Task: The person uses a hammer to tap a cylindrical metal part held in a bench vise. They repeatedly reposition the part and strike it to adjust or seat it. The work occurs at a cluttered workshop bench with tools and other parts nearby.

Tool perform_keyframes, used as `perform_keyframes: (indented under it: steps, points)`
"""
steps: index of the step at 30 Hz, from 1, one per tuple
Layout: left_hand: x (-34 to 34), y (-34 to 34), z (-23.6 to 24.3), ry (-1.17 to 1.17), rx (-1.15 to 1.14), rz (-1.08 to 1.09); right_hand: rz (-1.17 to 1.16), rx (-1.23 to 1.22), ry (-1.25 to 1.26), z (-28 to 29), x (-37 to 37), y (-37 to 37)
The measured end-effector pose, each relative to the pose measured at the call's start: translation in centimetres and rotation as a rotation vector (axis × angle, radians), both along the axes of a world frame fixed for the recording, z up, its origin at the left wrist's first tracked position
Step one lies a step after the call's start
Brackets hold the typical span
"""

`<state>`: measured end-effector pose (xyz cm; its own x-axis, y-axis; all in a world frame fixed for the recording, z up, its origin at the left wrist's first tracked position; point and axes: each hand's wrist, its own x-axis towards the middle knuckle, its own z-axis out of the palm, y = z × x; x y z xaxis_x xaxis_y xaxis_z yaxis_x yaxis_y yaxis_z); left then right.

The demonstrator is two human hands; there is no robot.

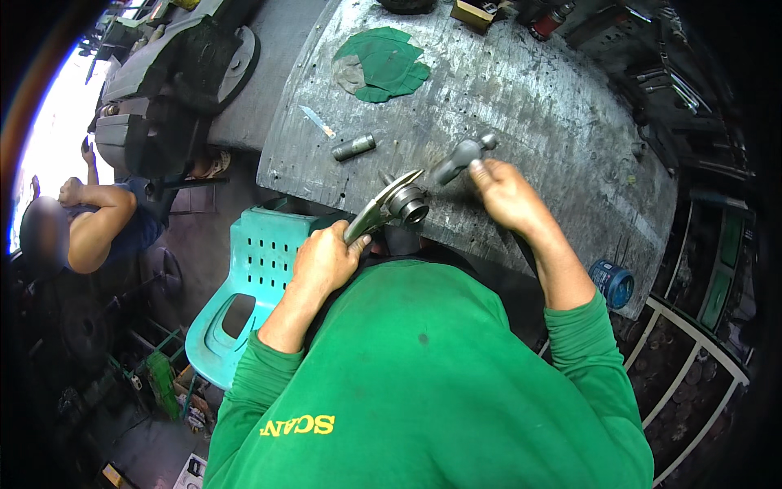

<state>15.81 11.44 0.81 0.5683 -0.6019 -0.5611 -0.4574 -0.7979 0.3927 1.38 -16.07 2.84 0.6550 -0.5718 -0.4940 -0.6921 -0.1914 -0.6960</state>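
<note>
My left hand [322, 256] is closed around a flat, curved metal part [373, 213]. A dark round collar with a hollow end [408, 204] sits against this part, just over the bench's near edge. To its right, my right hand [505, 194] grips a ball-peen hammer [463, 158], its head raised close to the collar and apart from it. A short steel cylinder [353, 147] lies on the worn workbench [538, 122], beyond my left hand. A thin strip with a brownish end [316, 121] rests farther back.
A green cloth [391, 69] lies toward the far side. A blue-lidded jar [611, 283] stands at the right edge. A turquoise plastic chair [265, 253] is by my left arm. Farther left are a large vise [155, 122] and another person [102, 216]. Wrenches [684, 91] are at far right.
</note>
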Motion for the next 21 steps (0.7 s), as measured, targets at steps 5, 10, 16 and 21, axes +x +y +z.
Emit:
perform_keyframes:
  steps: [5,10,16,21]
  points:
    - [0.3,-0.1,0.0,-0.009,-0.001,-0.021,0.349,-0.033,0.105,0.2,0.3,-0.1]
    - [0.3,-0.1,-0.2,0.016,0.002,-0.003,0.094,0.047,0.090,0.0,-0.1,-0.2]
    - [0.1,0.2,-0.5,0.011,-0.040,0.003,0.078,0.085,0.063,-1.0,-0.4,-0.3]
    - [0.2,0.4,-0.8,0.017,-0.041,0.010,0.214,0.105,-0.035,-1.5,-0.6,-0.5]
